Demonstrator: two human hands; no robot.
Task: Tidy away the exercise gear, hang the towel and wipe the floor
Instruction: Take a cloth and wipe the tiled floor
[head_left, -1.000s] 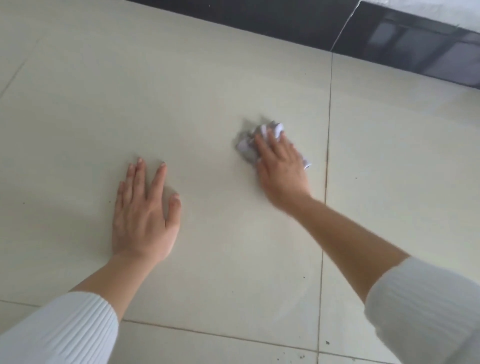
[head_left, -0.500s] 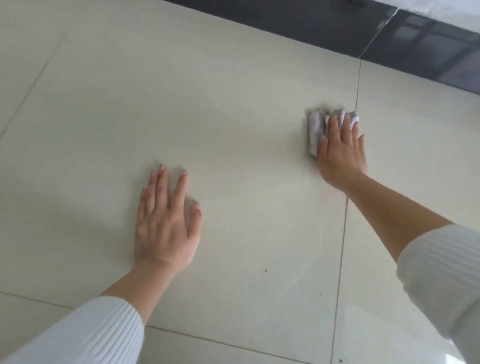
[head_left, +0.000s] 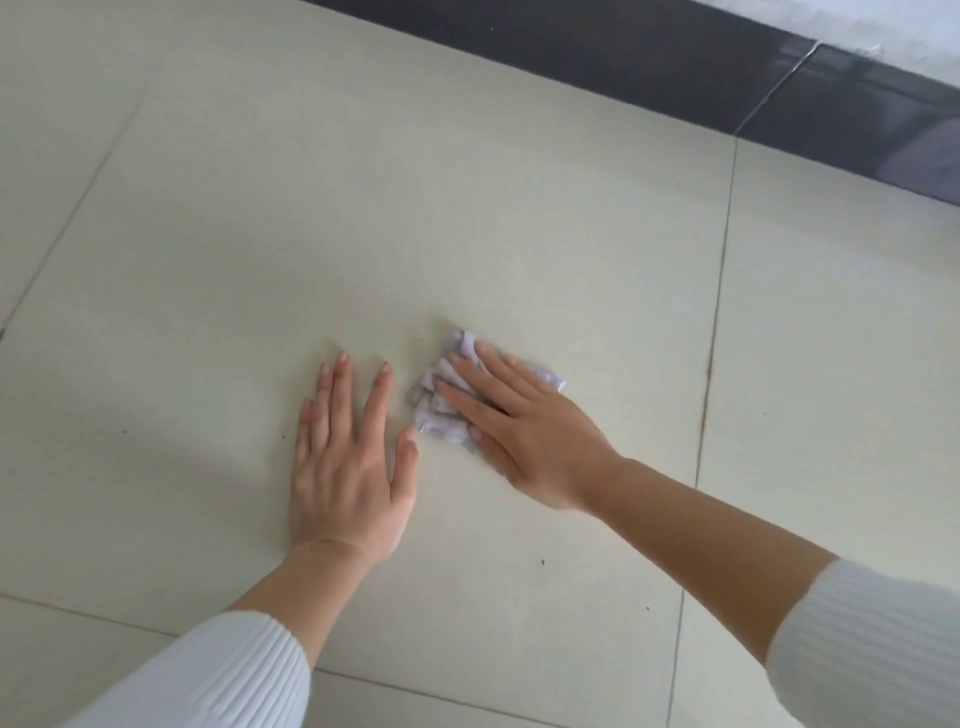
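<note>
A crumpled pale lilac cloth (head_left: 441, 410) lies on the cream tiled floor (head_left: 467, 208). My right hand (head_left: 524, 431) presses flat on it with straight fingers pointing up and to the left, and most of the cloth is hidden beneath the palm. My left hand (head_left: 348, 462) rests flat on the tile just left of the cloth, fingers spread, its thumb tip almost touching the cloth's lower edge. Both forearms are bare below pushed-up white ribbed sleeves.
A dark glossy skirting band (head_left: 649, 67) runs along the far edge of the floor, with a pale wall above it at top right. Grout lines (head_left: 711, 374) cross the tiles, and a few small dark specks (head_left: 543, 563) lie on the floor near my arms.
My right hand has swept the cloth from the far right, near the grout line, back leftward until it lies beside my left hand. The left hand has stayed planted on the tile.
</note>
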